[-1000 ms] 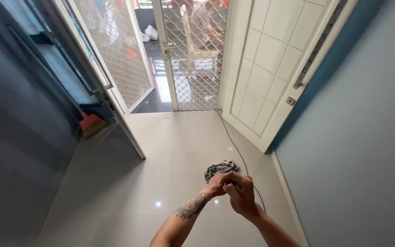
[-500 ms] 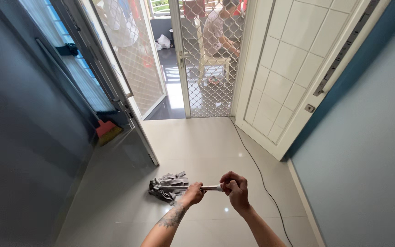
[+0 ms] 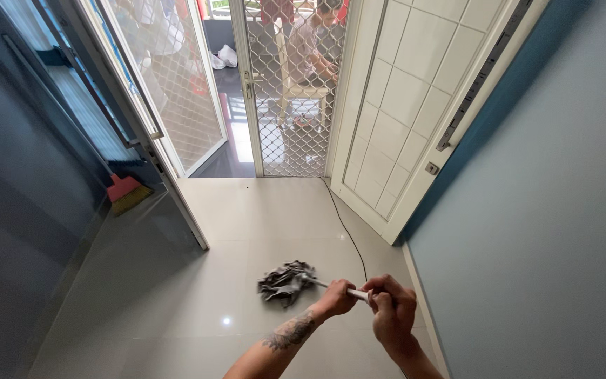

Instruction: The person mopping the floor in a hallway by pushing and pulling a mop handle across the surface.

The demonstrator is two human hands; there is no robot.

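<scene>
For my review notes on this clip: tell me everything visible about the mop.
The mop has a grey head of ragged cloth strips, bunched and lying flat on the glossy pale tiled floor. A thin light-coloured handle slants from it up toward the camera. The left hand grips the handle lower down, the right hand just above it, both closed around it. A black cable runs past the head without touching it.

Both hands (fingers curled) clench side by side.
</scene>
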